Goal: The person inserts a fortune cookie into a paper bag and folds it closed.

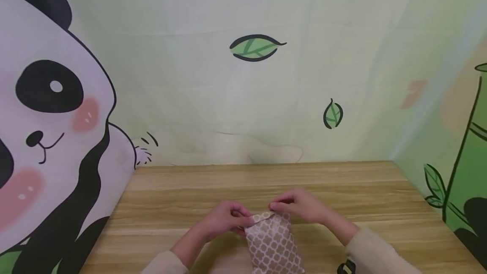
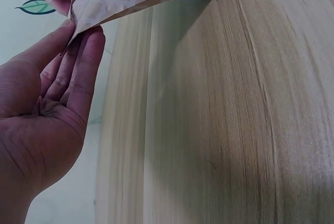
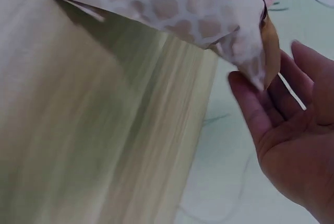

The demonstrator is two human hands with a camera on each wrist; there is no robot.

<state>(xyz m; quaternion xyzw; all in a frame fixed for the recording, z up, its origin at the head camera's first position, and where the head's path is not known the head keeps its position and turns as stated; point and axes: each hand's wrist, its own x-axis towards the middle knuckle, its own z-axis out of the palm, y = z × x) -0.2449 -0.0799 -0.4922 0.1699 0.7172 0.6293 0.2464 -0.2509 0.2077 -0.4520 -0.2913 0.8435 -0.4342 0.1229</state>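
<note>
A tan paper bag (image 1: 272, 240) with a white lattice print is held up by its top edge above the wooden table. At its top left corner my left hand (image 1: 226, 220) pinches the paper between thumb and fingers, as the left wrist view also shows. My right hand (image 1: 304, 206) has its fingers at the top right corner. In the right wrist view, the right fingertips (image 3: 244, 85) are against that corner, while the thumb stands a little off the paper. The plain brown inside shows at the mouth of the bag there.
The wooden table (image 1: 182, 181) reaches back to a pale green printed cloth (image 1: 190, 75). A printed panda (image 1: 57, 117) is at the left and a green bamboo print (image 1: 469, 172) at the right. A small black thing with a yellowish mark (image 1: 347, 267) shows below the right sleeve.
</note>
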